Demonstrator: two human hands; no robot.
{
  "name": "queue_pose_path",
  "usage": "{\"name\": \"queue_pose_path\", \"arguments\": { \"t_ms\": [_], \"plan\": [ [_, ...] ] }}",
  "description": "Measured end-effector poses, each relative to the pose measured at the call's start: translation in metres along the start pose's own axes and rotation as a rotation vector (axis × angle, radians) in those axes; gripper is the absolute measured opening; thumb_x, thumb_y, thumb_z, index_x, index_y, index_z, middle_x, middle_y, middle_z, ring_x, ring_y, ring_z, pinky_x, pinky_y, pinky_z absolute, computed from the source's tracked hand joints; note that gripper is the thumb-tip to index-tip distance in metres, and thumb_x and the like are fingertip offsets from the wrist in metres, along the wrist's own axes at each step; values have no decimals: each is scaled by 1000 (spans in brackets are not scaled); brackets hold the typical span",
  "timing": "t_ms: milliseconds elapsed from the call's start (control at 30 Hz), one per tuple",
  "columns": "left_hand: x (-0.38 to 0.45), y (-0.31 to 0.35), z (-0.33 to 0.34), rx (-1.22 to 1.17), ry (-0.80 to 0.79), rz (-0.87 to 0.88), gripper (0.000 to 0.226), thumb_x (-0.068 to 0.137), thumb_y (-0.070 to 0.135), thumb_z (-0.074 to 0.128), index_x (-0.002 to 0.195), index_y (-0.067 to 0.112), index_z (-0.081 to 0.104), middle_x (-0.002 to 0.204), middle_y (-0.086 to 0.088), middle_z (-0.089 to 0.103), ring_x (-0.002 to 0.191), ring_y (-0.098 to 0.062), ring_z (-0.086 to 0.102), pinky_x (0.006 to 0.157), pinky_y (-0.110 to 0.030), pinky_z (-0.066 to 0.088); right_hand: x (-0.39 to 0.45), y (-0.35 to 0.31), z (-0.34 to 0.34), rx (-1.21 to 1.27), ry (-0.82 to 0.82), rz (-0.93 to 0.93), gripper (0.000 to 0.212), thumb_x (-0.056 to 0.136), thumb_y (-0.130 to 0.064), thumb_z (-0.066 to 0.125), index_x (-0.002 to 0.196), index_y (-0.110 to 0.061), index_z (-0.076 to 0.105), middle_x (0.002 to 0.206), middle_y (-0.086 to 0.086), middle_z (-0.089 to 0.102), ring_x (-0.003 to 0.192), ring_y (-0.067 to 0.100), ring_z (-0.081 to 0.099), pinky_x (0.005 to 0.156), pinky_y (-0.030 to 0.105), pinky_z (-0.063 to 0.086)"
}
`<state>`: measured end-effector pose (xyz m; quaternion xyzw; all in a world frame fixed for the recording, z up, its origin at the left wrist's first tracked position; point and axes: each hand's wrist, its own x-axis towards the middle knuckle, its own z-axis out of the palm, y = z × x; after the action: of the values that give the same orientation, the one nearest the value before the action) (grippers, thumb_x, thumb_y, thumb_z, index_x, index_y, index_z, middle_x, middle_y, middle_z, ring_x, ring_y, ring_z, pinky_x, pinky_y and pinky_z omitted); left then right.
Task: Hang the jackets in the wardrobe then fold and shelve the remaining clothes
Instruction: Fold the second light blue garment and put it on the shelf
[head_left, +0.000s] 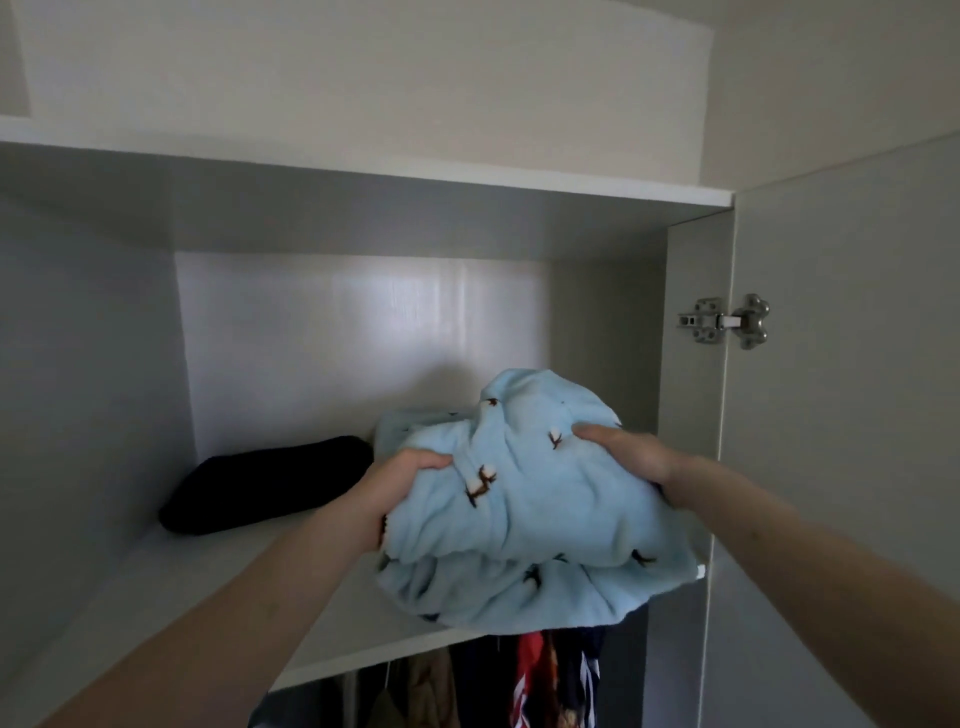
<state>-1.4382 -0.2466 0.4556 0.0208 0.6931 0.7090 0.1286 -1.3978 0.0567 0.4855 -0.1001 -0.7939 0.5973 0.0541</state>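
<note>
Both hands hold a bunched pale-blue fleece garment (524, 499) at the right end of the wardrobe shelf (218, 582). The left hand (400, 483) has its grip closed on the garment's left side, fingers curled into the fabric; the right hand (623, 452) has its grip closed on the upper right, thumb on top and fingers tucked under the cloth. The garment bears small brown and white motifs, and its lower folds hang over the shelf's front edge, close to the right side panel (691, 395). Behind it, touching or just beside it, lies another light-blue folded piece (395, 423) further back on the shelf. To the left of that, a black folded garment (270, 483) lies toward the back wall, its right end just beside the light-blue piece. The left and front part of the shelf between the black garment and the front edge is bare, and there is tall open room above the clothes up to the top board (467, 182). The wardrobe door (841, 415) stands open at the right, hung on a metal hinge (724, 323). Below the shelf, hanging clothes (545, 675) show in the lower compartment: tan, red patterned and dark striped pieces, packed side by side.
</note>
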Motion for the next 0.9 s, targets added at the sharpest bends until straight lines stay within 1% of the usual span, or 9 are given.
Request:
{"name": "queue_pose_path", "arguments": {
  "t_ms": [100,200,300,367,500,600,733,800,900],
  "plan": [
    [31,-4,1,-13,-57,-63,45,86,34,72,118,3,71,107,-22,76,104,-39,71,97,-47,56,29,-4,4,-132,75,33,83,69,-62,83,130,-9,64,118,9,71,100,27,71,93,41,58],
    [54,-12,0,-49,-73,-75,38,90,34,67,113,4,73,97,-19,78,88,-33,73,75,-35,58,39,-1,16,-348,179,-42,90,79,-61,75,149,-10,47,143,12,57,123,32,60,103,37,49],
    [73,-21,-6,-42,-39,-28,41,86,35,71,117,9,72,102,-16,77,96,-33,73,89,-42,59,21,15,41,-562,268,-237,80,75,-73,63,142,-31,51,148,4,50,132,28,49,107,39,43],
    [81,-24,-7,-22,-37,-18,51,82,38,73,124,10,69,110,-16,76,103,-34,71,100,-47,55,4,37,63,-651,270,-294,91,62,-89,48,142,-46,47,155,-6,41,143,25,36,118,45,31],
    [87,-20,1,23,-20,14,65,66,45,76,121,11,69,109,-12,75,101,-33,71,100,-48,55,0,75,93,-784,202,-226,105,61,-103,24,153,-52,24,166,-11,17,155,19,5,122,59,4],
    [93,-17,9,95,26,81,65,65,50,74,119,15,69,107,-5,74,100,-26,69,101,-44,53,20,86,97,-798,192,-160,104,64,-100,18,156,-50,16,168,-11,10,156,20,-1,122,61,-3],
    [101,-17,17,145,3,80,40,76,54,72,102,24,71,96,2,74,96,-20,69,98,-44,54,53,90,84,-787,205,-171,84,80,-88,26,155,-50,21,167,-11,16,156,18,4,122,61,-1],
    [103,-17,24,134,-25,50,46,66,60,72,97,26,72,93,3,77,94,-21,71,93,-45,58,70,92,76,-784,234,-182,70,89,-77,33,153,-49,26,166,-12,21,155,18,8,122,61,2],
    [113,-19,40,162,-75,79,67,54,67,68,108,29,74,103,4,77,100,-21,71,96,-46,57,93,96,65,-814,283,-202,60,97,-65,35,153,-45,30,165,-12,26,154,17,12,122,60,3]
  ]
}}
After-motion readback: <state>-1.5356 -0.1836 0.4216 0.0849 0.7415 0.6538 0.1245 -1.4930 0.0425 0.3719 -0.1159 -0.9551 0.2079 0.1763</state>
